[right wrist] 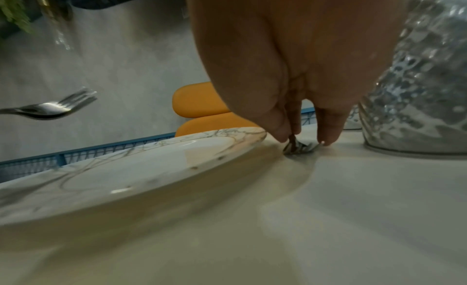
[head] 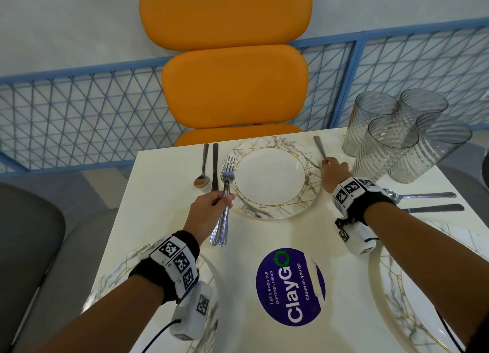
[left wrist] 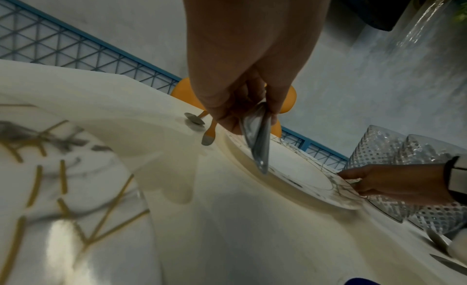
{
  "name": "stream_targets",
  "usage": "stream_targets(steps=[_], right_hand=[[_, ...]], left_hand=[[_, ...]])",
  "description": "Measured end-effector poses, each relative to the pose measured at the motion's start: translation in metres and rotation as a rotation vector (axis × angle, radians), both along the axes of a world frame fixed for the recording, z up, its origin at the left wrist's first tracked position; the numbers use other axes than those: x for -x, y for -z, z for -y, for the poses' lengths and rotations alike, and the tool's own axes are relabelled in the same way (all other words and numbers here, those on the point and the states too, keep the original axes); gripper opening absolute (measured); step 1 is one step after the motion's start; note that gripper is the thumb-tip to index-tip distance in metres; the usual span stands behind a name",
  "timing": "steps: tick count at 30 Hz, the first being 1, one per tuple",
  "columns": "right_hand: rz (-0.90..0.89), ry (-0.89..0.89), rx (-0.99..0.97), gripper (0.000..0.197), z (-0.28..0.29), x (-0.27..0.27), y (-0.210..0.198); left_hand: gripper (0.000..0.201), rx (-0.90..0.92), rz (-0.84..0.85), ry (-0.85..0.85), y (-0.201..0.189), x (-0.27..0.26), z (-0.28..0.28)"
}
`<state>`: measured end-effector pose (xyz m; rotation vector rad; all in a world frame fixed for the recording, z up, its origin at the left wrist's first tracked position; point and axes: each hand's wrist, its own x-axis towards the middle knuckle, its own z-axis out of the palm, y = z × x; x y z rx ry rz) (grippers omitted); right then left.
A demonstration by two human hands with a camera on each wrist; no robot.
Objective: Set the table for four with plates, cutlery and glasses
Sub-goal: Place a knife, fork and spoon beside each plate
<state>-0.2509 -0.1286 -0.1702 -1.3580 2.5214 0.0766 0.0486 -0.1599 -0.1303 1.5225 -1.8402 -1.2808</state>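
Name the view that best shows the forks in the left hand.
The head view: both forks, tines to handle ends, held in the left hand beside the plate. The left wrist view shows only the handles below the fingers; the right wrist view shows only the tines in the air.

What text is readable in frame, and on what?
"ClayGO", on the round purple sticker on the table.
"Let's keep our pantries clean.", same sticker.
"Clean as you go", same sticker.
Square black-and-white code markers on both wristbands: patterns only, no words.
Wrist views: no text.
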Motion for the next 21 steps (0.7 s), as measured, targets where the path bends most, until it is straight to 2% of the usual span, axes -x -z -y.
stream_targets(steps=[11,21], right_hand=[[0.04,-0.006,0.008,0.046,0.02,0.01,0.011],[0.096,0.02,0.173,0.049,0.014,0.014,0.01]], left_hand=[[0.03,-0.03,0.021,-0.019,0.003,-0.007,-0.001],[0.029,-0.04,0.021,0.016,-0.002,0.0,-0.01]])
